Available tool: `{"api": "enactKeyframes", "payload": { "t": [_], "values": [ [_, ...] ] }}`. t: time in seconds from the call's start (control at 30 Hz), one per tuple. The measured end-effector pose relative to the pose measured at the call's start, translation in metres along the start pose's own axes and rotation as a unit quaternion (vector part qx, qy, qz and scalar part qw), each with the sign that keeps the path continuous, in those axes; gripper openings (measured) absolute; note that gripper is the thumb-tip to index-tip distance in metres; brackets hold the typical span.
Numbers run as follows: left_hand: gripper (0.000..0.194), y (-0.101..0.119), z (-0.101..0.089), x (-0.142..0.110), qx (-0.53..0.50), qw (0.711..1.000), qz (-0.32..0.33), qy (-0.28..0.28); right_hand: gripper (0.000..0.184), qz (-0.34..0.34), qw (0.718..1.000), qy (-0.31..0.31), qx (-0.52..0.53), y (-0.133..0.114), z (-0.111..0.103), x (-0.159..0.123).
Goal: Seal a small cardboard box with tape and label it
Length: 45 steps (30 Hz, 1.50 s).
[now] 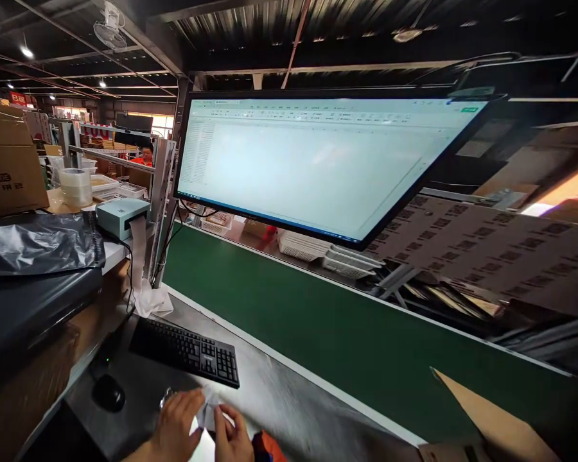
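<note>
At the bottom of the head view my left hand point(178, 420) and my right hand point(232, 431) are close together over the metal worktop. Both have their fingers pinched on a small clear plastic bag point(207, 410), crinkled and partly see-through. What the bag contains, if anything, I cannot make out. Just beyond my hands lies a black keyboard point(187, 350), and a black mouse point(108, 393) rests to the left. An orange-red sleeve or cloth point(268, 446) shows beside my right hand.
A large monitor point(308, 167) hangs above a green conveyor belt point(289, 314). To the left, a label printer point(122, 215), tape rolls point(76, 186) and black plastic bags point(38, 247) sit on a raised shelf. Cardboard point(496, 410) lies at lower right. White baskets point(303, 246) stand behind the belt.
</note>
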<state>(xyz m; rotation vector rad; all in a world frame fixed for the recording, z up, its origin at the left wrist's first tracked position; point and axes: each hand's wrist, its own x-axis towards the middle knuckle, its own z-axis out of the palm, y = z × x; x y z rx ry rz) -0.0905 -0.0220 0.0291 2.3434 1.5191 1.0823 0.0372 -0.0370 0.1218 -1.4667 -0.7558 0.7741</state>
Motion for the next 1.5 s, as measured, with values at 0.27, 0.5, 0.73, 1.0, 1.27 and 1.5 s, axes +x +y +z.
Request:
{"api": "enactKeyframes", "payload": {
  "t": [0.27,0.5,0.73,1.0,1.27,1.5],
  "values": [
    [0.049,-0.035,-0.047,-0.026,0.109,0.981,-0.146,-0.061,0.079,0.099,0.99,-0.07,0.071,0.037,0.017,-0.005],
    [0.061,-0.056,-0.069,-0.057,0.189,0.977,-0.013,0.098,0.063,-0.071,0.984,-0.143,-0.082,0.025,0.076,-0.046],
    [0.036,-0.087,-0.118,-0.045,-0.08,0.981,-0.171,0.046,0.065,0.004,0.978,-0.204,0.04,0.041,0.114,-0.084],
    [0.06,-0.127,-0.196,-0.097,-0.361,0.723,-0.571,0.146,0.04,-0.048,0.964,-0.242,-0.1,0.067,0.127,-0.088],
    [0.043,-0.124,-0.248,-0.16,-0.29,0.716,-0.62,0.138,0.049,-0.123,0.908,-0.346,-0.203,0.127,0.156,-0.103],
    [0.068,-0.14,-0.191,-0.177,-0.155,0.828,-0.526,0.116,0.087,-0.327,0.804,-0.437,-0.235,0.208,0.183,-0.087]
  ]
}}
